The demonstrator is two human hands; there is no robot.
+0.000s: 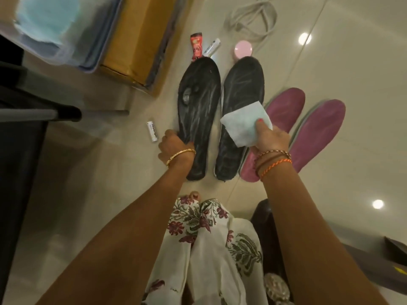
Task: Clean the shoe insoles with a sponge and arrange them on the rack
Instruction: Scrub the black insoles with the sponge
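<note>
Two black insoles lie side by side on the pale tiled floor: the left black insole (pixel 199 106) looks wet and shiny, the right black insole (pixel 240 89) lies beside it. Two pink insoles (pixel 286 108) (pixel 319 133) lie to their right. My left hand (pixel 174 146) grips the left black insole's edge near its heel. My right hand (pixel 272 137) holds a flat pale-blue sponge (pixel 244 124) over the right black insole. A dark rack frame (pixel 33 111) stands at the left.
A clear plastic bin (pixel 55 29) and a cardboard box (pixel 141 40) sit at the back left. A red tube (pixel 196 46), white tubes (pixel 211 47) (pixel 152 130), a pink round tub (pixel 243 49) and a coiled white cord (pixel 251 16) lie on the floor.
</note>
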